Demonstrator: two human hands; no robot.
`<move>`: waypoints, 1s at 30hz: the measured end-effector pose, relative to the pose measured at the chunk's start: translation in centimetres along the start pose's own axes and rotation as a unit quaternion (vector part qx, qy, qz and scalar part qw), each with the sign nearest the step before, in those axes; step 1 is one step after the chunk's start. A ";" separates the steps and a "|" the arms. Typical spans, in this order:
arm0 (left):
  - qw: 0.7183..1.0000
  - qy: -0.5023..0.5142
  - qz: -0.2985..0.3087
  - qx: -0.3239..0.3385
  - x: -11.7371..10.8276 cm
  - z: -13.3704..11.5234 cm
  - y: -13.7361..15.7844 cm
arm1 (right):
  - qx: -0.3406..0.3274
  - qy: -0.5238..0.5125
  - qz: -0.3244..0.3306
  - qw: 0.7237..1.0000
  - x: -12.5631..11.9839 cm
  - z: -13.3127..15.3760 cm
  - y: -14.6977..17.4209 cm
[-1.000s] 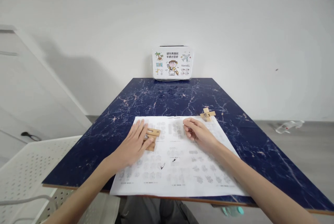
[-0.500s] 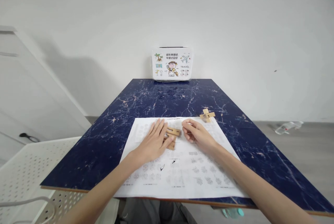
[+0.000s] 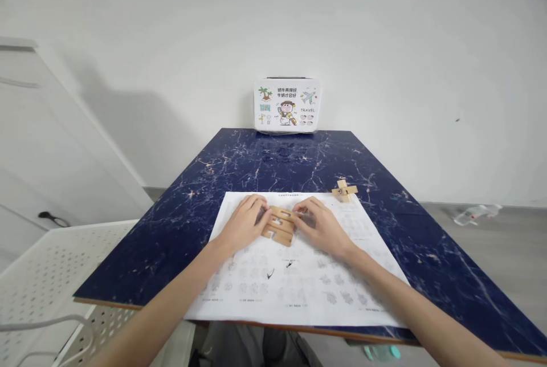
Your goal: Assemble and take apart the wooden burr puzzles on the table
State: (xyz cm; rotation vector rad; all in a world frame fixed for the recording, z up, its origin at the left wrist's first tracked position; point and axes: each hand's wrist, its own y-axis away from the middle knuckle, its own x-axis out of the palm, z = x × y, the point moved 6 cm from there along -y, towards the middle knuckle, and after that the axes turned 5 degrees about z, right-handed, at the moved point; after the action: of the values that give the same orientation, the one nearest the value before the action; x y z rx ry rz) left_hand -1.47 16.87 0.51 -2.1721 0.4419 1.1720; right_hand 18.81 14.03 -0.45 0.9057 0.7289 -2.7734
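Left hand [image 3: 243, 223] and right hand [image 3: 321, 225] grip loose wooden puzzle pieces [image 3: 280, 225] over the instruction sheet [image 3: 299, 287]; one assembled puzzle [image 3: 344, 190] stands finished nearby

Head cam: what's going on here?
A person sits at a dark blue marbled table with both hands on a few notched wooden puzzle pieces. The left hand touches them from one side and the right hand from the other, and they lie flat on a printed diagram sheet. A small assembled wooden cross sits apart at the sheet's far right corner. An illustrated box stands against the wall.
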 end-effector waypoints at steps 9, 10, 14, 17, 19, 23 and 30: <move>1.000 -0.013 -0.004 0.001 0.2 -0.2 0.2 | 0.001 0.059 0.015 0.998 0.5 -0.9 0.1; 1.000 -0.012 -0.004 0.001 0.2 -0.2 0.2 | 0.001 0.057 0.015 0.998 0.4 -0.9 0.1; 1.000 -0.008 -0.002 0.001 0.1 -0.4 0.3 | 0.007 0.048 0.020 0.999 0.4 -0.9 0.1; 1.000 -0.005 0.001 -0.004 0.0 -0.5 0.3 | 0.018 0.043 0.024 0.999 0.4 -1.0 0.1; 1.000 -0.004 0.003 -0.005 0.0 -0.6 0.3 | 0.022 0.041 0.023 0.999 0.4 -1.1 0.1; 0.999 -0.028 0.014 -0.006 0.1 -0.6 0.3 | 0.031 0.036 0.016 0.999 0.3 -1.5 0.1; 0.991 -0.131 0.012 -0.023 -0.1 -0.7 0.2 | 0.035 0.039 0.010 0.999 0.3 -1.9 0.1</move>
State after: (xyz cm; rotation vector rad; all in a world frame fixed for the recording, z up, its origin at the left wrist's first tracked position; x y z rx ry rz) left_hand -1.19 16.29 0.84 -2.0176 0.3291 1.4695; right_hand 19.58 14.88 -1.98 1.0330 0.6328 -2.7762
